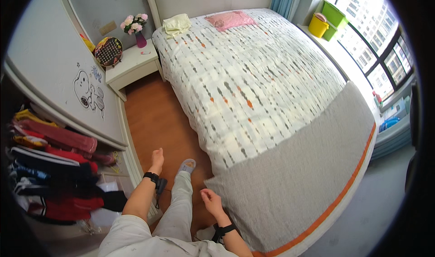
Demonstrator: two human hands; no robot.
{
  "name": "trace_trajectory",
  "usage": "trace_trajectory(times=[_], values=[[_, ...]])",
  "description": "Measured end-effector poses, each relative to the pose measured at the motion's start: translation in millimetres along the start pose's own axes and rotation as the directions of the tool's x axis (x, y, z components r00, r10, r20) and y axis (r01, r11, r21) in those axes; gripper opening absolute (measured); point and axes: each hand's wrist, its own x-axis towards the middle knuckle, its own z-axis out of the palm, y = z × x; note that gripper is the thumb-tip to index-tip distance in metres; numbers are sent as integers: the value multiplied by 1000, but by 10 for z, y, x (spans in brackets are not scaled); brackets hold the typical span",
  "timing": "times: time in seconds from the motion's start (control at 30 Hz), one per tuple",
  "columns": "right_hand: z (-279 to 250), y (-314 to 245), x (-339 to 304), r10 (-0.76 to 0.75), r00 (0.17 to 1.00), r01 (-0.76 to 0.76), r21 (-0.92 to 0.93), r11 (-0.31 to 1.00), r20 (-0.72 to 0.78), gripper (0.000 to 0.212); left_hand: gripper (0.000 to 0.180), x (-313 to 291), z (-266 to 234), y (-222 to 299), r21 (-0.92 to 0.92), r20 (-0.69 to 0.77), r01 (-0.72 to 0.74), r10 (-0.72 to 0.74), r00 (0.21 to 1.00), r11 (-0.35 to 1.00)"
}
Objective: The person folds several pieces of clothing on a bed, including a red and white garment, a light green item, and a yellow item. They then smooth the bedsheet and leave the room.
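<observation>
My left hand (157, 160) hangs over the wooden floor beside the wardrobe, its fingers loosely bent and nothing in it. Near the bed's corner, my right hand (212, 201) is held low with relaxed, slightly curled fingers and is empty too. It is closest to the grey blanket (290, 180) spread across the foot of the bed, and a small gap seems to part them. A patterned white bedspread (253, 85) covers the rest of the bed. On it lie a pink pillow (232, 20) and a folded pale yellow cloth (176, 25) by the headboard.
An open wardrobe (59, 166) with hanging clothes lines the left. The wooden floor (152, 116) runs as a narrow aisle to a white nightstand (131, 69) with a flower vase (141, 40). A yellow bucket (318, 26) and green bin (333, 19) stand by the window.
</observation>
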Motion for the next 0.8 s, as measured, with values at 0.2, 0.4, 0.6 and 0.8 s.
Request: trace_trajectory(times=[0.2, 0.4, 0.6, 0.8], values=[[-467, -386, 1556, 162, 889, -302, -283, 910, -429, 22, 48, 1013, 733, 707, 378, 170, -195, 140, 976, 905], [-934, -521, 2302, 248, 691, -425, -105, 899, -679, 37, 49, 1644, 1204, 1958, 362, 471, -658, 480, 740, 660], [-1028, -691, 2867, 249, 664, -426, -83, 901, -705, 41, 50, 2003, 1744, 2888, 307, 664, -876, 576, 477, 372], [-1003, -517, 3367, 128, 577, -494, -220, 841, -807, 46, 47, 1356, 2552, 3293, 14, 834, -953, 523, 178, 303]])
